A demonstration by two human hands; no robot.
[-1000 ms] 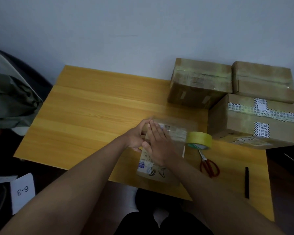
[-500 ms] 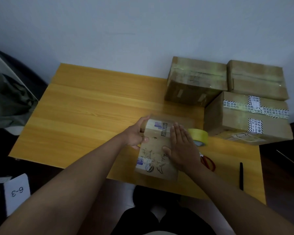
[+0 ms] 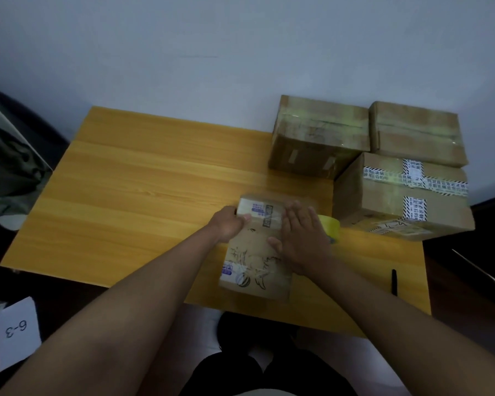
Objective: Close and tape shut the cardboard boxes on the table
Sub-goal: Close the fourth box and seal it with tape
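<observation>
Box (image 3: 255,252) still gripped by left hand (image 3: 229,224); flat, open right hand (image 3: 303,238) has slid rightward across its top.

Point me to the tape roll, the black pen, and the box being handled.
tape roll (image 3: 332,227), head view, yellow outer band right of the right hand.
black pen (image 3: 394,282), head view, middle of its barrel.
small box (image 3: 252,264), head view, printed top face.

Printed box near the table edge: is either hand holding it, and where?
The left hand grips the printed box at its far-left corner; the right hand lies flat on top.
</observation>
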